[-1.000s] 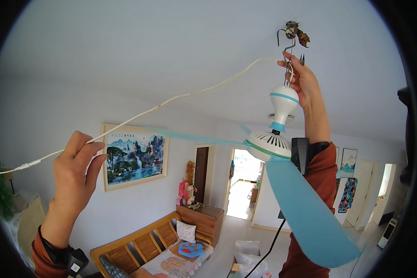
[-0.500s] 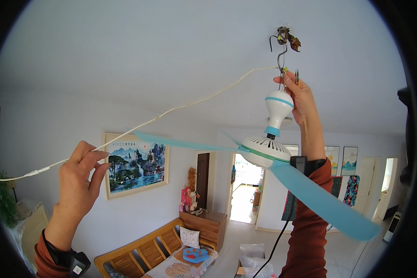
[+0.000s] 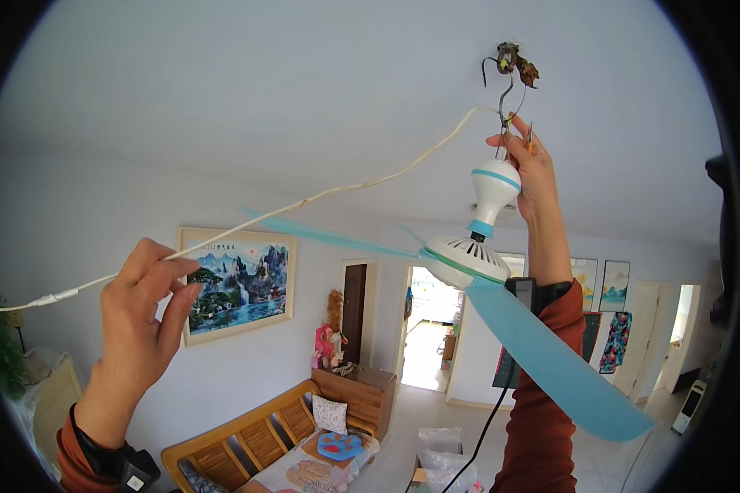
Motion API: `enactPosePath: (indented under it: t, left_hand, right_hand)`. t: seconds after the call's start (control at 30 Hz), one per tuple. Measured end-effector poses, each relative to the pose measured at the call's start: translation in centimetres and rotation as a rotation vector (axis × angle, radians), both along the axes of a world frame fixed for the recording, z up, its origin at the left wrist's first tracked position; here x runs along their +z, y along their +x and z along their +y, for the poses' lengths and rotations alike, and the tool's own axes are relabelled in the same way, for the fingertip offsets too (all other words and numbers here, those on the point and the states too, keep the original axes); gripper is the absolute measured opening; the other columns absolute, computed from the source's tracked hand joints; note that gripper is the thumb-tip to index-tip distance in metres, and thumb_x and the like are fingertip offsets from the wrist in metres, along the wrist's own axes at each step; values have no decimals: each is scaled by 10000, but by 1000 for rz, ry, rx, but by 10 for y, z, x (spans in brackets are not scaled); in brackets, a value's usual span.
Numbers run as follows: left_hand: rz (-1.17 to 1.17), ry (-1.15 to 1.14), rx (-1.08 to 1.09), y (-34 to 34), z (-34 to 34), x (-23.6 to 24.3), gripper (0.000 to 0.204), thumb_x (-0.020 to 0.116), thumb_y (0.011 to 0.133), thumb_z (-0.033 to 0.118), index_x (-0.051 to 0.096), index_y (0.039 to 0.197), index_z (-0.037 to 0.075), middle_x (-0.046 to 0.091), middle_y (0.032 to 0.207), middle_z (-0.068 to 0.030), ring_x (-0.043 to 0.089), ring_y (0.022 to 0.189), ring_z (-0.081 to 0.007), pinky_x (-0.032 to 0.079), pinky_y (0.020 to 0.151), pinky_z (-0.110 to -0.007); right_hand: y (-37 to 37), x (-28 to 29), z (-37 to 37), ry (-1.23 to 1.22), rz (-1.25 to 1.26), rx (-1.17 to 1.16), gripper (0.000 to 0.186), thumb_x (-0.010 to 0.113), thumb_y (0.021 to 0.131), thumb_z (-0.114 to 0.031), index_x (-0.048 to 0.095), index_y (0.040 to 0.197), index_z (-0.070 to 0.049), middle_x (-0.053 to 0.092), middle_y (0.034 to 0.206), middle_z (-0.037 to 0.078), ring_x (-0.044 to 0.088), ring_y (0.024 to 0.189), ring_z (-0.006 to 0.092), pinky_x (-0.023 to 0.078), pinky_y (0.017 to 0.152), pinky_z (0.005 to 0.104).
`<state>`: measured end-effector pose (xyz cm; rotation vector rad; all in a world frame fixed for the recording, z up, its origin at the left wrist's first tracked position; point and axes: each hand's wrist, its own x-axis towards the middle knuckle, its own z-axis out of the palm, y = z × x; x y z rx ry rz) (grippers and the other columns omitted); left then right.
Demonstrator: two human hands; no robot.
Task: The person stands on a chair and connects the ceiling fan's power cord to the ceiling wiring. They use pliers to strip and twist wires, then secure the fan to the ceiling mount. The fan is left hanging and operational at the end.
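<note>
Fan [image 3: 469, 260] hanging off metal hook [image 3: 502, 100] under ceiling [image 3: 263, 90], well in from ceiling's wall edges. Left hand [image 3: 142, 308] half curled, thumb apart from fingertips, white cord [image 3: 329, 192] held between fingers and stretched up toward hook. Right hand [image 3: 534, 171] up behind fan's neck, partly curled, small pointed tool [image 3: 529, 138] tucked in it, can't tell if fingertips pinch wires. Below, white cushion [image 3: 329, 414] in sofa's [image 3: 222, 444] far corner, blue pillow [image 3: 340, 445] just beside.
</note>
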<state>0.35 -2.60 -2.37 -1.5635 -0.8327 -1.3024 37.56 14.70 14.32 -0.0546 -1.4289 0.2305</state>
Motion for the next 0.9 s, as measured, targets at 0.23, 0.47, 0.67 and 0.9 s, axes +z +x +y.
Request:
enactPosePath:
  t: [0.23, 0.47, 0.67, 0.9]
  left_hand:
    - [-18, 74, -41, 16, -1, 21, 334, 632, 742, -44, 559, 1061, 26, 540, 944, -105, 578, 647, -161, 457, 543, -248]
    - [-16, 36, -62, 43, -6, 40, 431, 648, 742, -14, 515, 1147, 43, 525, 1013, -103, 576, 655, -159, 452, 530, -248]
    - [6, -28, -10, 55, -12, 50, 439, 662, 745, 23, 501, 1153, 32, 511, 1022, -104, 571, 710, -182, 455, 561, -281]
    - [25, 18, 62, 51, -8, 52, 500, 677, 746, 49, 489, 1209, 66, 493, 1151, -115, 554, 917, -227, 469, 748, -327]
  right_hand:
    - [-5, -1, 0, 22, 115, -127, 397, 518, 869, -103, 462, 1239, 30, 673, 794, 70, 332, 489, 33, 338, 479, 186]
    - [-7, 2, 6, 29, 333, -82, 151, 551, 867, -142, 566, 916, 1, 669, 757, 86, 337, 485, 35, 308, 458, 183]
    - [-5, 9, 8, 35, 335, -72, 158, 560, 872, -178, 565, 878, -20, 648, 703, 80, 354, 474, 36, 307, 440, 188]
    - [-3, 14, 11, -42, 298, -122, 213, 558, 883, -239, 530, 795, -47, 640, 709, 99, 355, 432, 34, 312, 418, 190]
